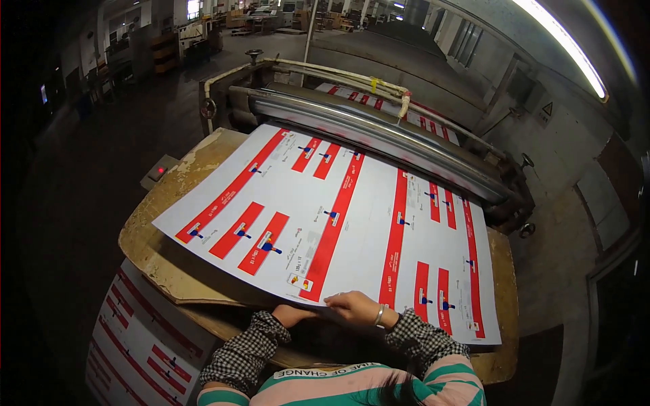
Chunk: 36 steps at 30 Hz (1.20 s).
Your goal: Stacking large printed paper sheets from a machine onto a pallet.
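A large white printed sheet with red bands and small blue prints lies on the worn wooden feed table. Its far edge reaches the metal rollers of a machine. At the middle of the near edge, my right hand has its fingers closed on the sheet, with a bracelet at the wrist. Just left of it, my left hand is at the same edge, its fingers hidden beneath the paper. Checked sleeve covers are on both my forearms.
More printed sheets are lower left, below the table. Beyond the rollers another printed sheet shows. A pale pipe crosses over the machine, which has handwheels at its sides. A box with a red light sits left of the table.
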Each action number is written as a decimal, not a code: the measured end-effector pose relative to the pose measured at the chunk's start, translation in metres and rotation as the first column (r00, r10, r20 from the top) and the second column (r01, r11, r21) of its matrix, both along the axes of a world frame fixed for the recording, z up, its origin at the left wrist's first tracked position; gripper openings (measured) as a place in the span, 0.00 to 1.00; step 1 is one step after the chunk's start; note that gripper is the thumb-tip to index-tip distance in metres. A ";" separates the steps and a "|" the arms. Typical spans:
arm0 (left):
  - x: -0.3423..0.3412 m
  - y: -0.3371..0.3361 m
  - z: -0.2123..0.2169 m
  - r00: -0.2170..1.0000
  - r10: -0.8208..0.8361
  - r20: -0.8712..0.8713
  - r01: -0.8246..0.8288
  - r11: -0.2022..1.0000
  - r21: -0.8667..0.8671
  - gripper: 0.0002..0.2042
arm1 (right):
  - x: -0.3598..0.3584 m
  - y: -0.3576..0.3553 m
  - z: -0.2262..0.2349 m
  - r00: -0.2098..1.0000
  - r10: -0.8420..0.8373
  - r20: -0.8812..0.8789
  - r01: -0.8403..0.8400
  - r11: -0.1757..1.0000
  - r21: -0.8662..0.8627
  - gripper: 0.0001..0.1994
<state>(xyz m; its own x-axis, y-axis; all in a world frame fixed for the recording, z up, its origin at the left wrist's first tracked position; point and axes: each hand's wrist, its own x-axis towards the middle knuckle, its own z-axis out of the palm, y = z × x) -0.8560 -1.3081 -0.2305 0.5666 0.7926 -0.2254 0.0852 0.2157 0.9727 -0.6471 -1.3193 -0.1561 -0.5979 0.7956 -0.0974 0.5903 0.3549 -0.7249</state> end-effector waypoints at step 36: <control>0.001 0.001 -0.001 0.993 -0.012 0.114 0.018 0.998 -0.053 0.20 | 0.004 0.008 0.005 1.000 0.002 0.003 -0.002 0.999 0.038 0.11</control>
<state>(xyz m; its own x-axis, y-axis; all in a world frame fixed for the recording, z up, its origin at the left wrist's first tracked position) -0.8553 -1.3075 -0.2316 0.6029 0.7721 -0.2009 -0.0216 0.2675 0.9633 -0.6429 -1.3110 -0.1510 -0.5989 0.7978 -0.0689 0.5919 0.3831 -0.7092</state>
